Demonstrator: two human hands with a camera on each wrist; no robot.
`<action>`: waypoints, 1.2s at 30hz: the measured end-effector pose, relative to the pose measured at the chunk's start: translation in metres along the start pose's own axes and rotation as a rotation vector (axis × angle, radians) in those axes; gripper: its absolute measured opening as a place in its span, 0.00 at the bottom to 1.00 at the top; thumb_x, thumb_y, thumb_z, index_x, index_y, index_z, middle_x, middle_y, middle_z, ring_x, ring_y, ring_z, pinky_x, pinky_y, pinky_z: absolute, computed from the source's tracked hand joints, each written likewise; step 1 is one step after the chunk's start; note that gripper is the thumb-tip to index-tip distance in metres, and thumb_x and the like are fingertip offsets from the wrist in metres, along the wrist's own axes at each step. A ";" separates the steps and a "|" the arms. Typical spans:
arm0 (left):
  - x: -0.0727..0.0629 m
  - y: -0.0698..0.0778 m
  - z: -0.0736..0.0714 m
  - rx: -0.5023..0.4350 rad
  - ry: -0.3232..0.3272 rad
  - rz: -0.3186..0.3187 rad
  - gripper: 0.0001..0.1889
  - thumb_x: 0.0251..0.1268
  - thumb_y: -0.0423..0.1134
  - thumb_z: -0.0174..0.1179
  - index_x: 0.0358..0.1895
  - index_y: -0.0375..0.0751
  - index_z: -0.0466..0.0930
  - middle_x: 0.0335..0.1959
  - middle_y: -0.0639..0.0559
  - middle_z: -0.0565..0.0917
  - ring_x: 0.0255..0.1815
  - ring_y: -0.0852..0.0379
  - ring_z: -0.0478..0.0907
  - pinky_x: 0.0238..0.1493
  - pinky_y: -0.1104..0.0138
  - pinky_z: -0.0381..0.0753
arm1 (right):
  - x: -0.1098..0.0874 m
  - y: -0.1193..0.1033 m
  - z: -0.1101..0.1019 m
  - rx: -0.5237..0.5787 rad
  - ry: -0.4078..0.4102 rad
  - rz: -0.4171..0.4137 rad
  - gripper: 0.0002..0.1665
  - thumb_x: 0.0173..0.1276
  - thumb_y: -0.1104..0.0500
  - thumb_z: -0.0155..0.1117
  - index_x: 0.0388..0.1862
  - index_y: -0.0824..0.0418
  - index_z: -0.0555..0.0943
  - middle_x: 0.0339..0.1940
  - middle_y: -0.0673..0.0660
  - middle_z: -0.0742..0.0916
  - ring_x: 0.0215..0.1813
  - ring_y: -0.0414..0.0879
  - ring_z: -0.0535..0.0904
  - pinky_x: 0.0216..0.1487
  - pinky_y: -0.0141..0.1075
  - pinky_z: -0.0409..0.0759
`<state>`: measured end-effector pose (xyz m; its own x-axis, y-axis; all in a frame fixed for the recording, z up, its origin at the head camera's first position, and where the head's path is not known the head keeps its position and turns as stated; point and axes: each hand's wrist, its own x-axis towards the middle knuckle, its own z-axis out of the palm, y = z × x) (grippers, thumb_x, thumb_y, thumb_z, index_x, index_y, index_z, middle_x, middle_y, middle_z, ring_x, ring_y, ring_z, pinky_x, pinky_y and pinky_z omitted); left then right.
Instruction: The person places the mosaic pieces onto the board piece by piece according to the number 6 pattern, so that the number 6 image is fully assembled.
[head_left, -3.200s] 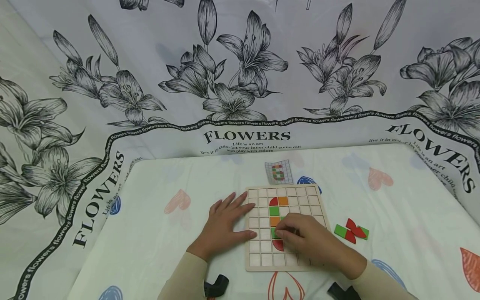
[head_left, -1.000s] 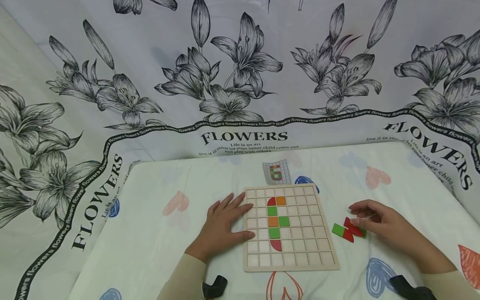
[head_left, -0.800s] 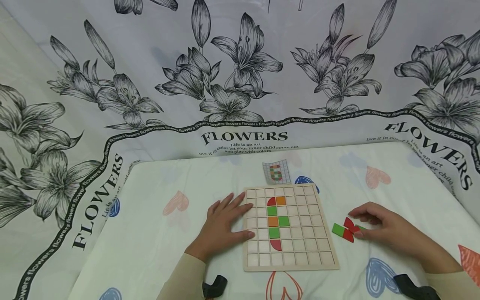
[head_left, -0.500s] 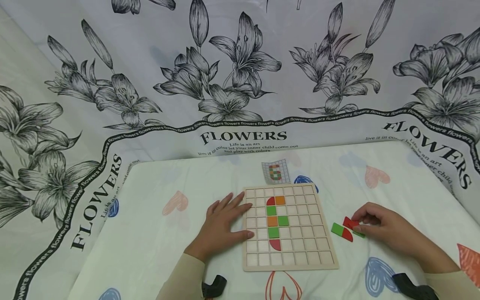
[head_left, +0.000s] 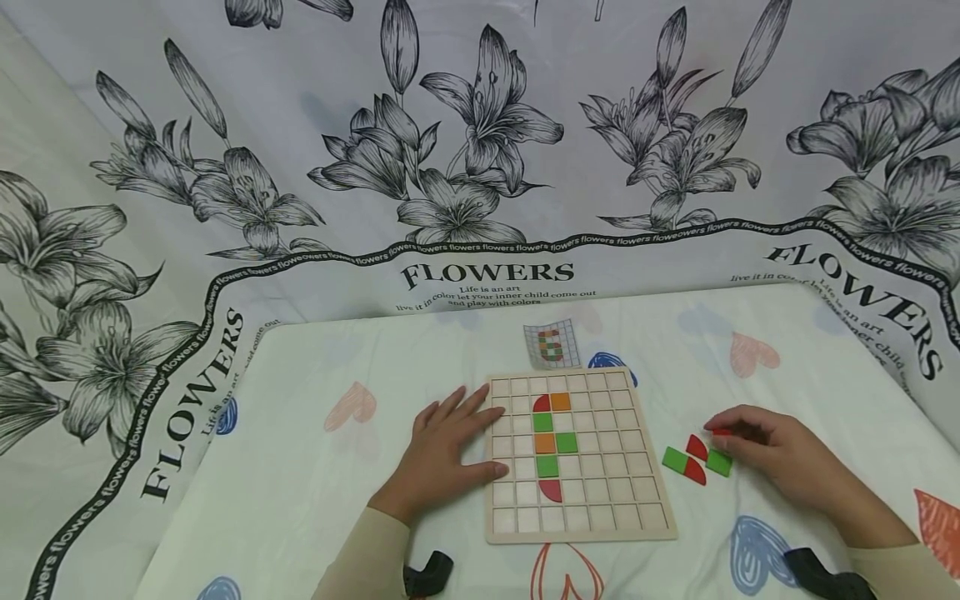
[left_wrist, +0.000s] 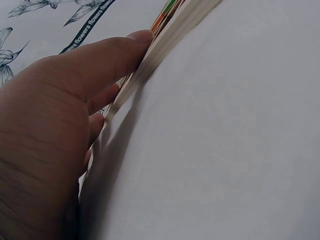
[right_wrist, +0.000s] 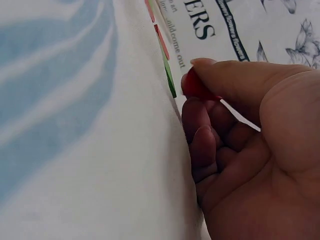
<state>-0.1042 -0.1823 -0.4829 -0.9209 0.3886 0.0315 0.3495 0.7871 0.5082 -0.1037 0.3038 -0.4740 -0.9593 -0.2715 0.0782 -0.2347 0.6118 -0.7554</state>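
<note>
My right hand (head_left: 776,454) pinches a red quarter-circle tile (right_wrist: 197,86) between thumb and fingers, just above the table. Beside it lie two green square tiles (head_left: 675,459) and two red quarter-circle tiles (head_left: 697,447). My left hand (head_left: 442,458), fingers spread, rests at the left edge of a wooden grid board (head_left: 622,521); its thumb touches the rim in the left wrist view. On the board, a column runs down from a red quarter-circle tile (head_left: 542,403) to another red one (head_left: 551,490), with green and orange squares between. An orange square (head_left: 560,402) and a green square (head_left: 566,442) sit right of it.
Behind the board lies a small grid card (head_left: 572,342) printed with a coloured tile pattern. A white cloth (head_left: 300,500) with printed hearts covers the table. A flower-printed sheet (head_left: 360,208) hangs behind. Black straps (head_left: 431,573) show at both wrists.
My right hand went from the board to the loose tiles and took a red quarter-circle tile off the green square there, uncovering it. The left hand stayed at the board's edge.
</note>
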 end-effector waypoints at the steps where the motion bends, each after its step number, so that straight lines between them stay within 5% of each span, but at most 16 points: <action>1: 0.000 0.000 0.000 0.000 0.001 0.000 0.43 0.65 0.72 0.66 0.82 0.65 0.73 0.88 0.68 0.54 0.89 0.54 0.42 0.82 0.47 0.37 | 0.000 0.000 0.000 0.022 0.005 -0.005 0.12 0.74 0.67 0.74 0.53 0.58 0.88 0.41 0.50 0.90 0.42 0.41 0.83 0.44 0.24 0.75; 8: 0.000 -0.002 0.001 0.001 0.006 0.012 0.42 0.65 0.72 0.66 0.82 0.65 0.73 0.89 0.67 0.54 0.89 0.53 0.43 0.82 0.46 0.38 | 0.001 -0.003 -0.001 0.063 0.063 0.008 0.13 0.75 0.68 0.73 0.56 0.62 0.89 0.43 0.53 0.92 0.42 0.39 0.85 0.46 0.21 0.75; 14: 0.000 -0.001 0.001 -0.004 0.012 0.019 0.42 0.65 0.72 0.67 0.82 0.65 0.74 0.88 0.66 0.55 0.89 0.52 0.44 0.82 0.44 0.39 | 0.002 -0.009 -0.003 0.140 0.088 0.065 0.07 0.76 0.66 0.73 0.48 0.65 0.84 0.39 0.56 0.93 0.40 0.40 0.88 0.43 0.23 0.77; 19: 0.000 -0.001 0.001 -0.001 0.008 0.008 0.42 0.65 0.72 0.67 0.82 0.66 0.74 0.88 0.68 0.54 0.89 0.53 0.43 0.82 0.46 0.37 | 0.004 -0.016 -0.002 0.225 0.063 0.074 0.15 0.76 0.68 0.72 0.57 0.72 0.83 0.46 0.58 0.94 0.44 0.41 0.91 0.47 0.24 0.82; 27: -0.001 0.000 0.001 0.003 0.011 0.002 0.42 0.65 0.72 0.67 0.82 0.66 0.74 0.88 0.68 0.54 0.89 0.54 0.43 0.82 0.47 0.38 | 0.010 -0.027 0.008 0.212 0.029 0.091 0.13 0.76 0.67 0.73 0.56 0.68 0.86 0.46 0.59 0.93 0.44 0.41 0.90 0.49 0.23 0.82; 32: -0.001 -0.001 0.001 0.005 0.014 -0.001 0.43 0.64 0.73 0.67 0.82 0.67 0.74 0.88 0.68 0.54 0.89 0.54 0.43 0.82 0.47 0.38 | 0.017 -0.034 0.014 0.155 0.002 0.085 0.20 0.77 0.66 0.72 0.65 0.66 0.85 0.50 0.57 0.93 0.45 0.41 0.90 0.49 0.23 0.80; 36: -0.001 0.000 0.002 0.005 0.015 0.000 0.43 0.64 0.73 0.67 0.82 0.67 0.74 0.88 0.68 0.54 0.89 0.55 0.43 0.82 0.46 0.38 | 0.025 -0.043 0.019 0.098 -0.006 0.076 0.15 0.77 0.61 0.74 0.59 0.61 0.89 0.47 0.51 0.92 0.44 0.42 0.89 0.48 0.26 0.81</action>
<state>-0.1031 -0.1821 -0.4851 -0.9233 0.3815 0.0449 0.3507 0.7895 0.5037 -0.1141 0.2568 -0.4516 -0.9727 -0.2315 0.0143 -0.1441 0.5550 -0.8192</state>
